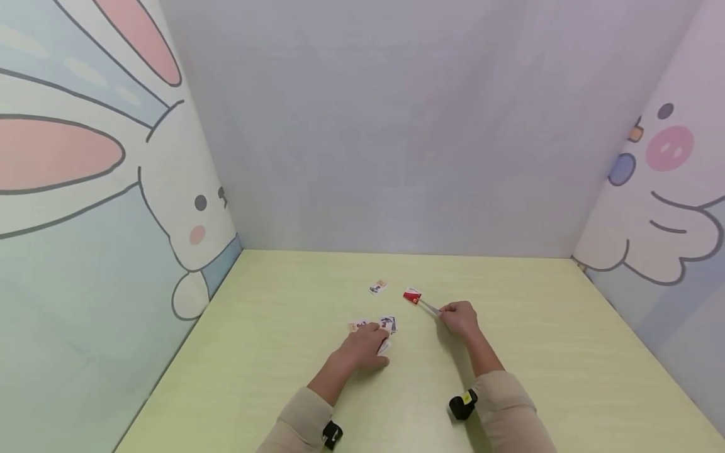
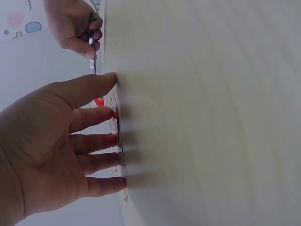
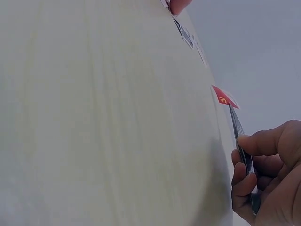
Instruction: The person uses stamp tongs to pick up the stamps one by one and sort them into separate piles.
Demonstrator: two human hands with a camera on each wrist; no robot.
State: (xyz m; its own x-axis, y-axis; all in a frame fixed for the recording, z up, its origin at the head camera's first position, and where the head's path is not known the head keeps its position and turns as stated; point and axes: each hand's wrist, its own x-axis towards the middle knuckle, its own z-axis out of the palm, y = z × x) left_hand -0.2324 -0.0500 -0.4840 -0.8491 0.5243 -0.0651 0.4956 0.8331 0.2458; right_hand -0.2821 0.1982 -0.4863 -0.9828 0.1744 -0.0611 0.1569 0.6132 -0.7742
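Note:
My right hand (image 1: 460,318) pinches a pair of metal tweezers (image 3: 237,125) between thumb and fingers. At the tweezers' tip is a small red-and-white stamp-like paper (image 3: 222,97) with a yellow emblem, raised off the table in the right wrist view. My left hand (image 1: 362,348) rests with fairly straight fingers on several small printed papers (image 1: 388,323) on the table. In the left wrist view its fingertips (image 2: 109,140) touch these papers, which are seen almost edge-on. The hand hides part of them in the head view.
One more small printed paper (image 1: 377,287) lies farther back on the pale yellow table (image 1: 566,352). A grey wall (image 1: 396,126) stands behind the table. Side panels with a cartoon rabbit (image 1: 192,239) and a pig (image 1: 668,189) flank it.

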